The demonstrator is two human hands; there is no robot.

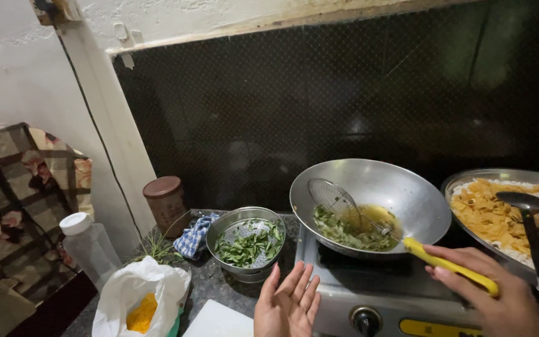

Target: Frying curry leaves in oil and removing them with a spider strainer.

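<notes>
At a gas stove (344,284), the right hand (500,299) grips the yellow handle of a wire skimmer (338,201) resting in a steel wok (407,193) of oil and green leaves (344,232); the left hand (287,304) hovers with fingers spread and empty beside a steel bowl of leaves (249,243); a tray of fried snacks (500,218) sits at right.

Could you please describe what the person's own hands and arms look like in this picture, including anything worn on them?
Both hands are bare. The left hand shows no glove, ring or bracelet on the parts in view, and its wrist is cut off by the bottom edge. The right hand is also ungloved, with no ring visible; its fingernails look short and unpainted. No sleeve, watch or bangle shows on either side, as the forearms lie out of view.
</notes>
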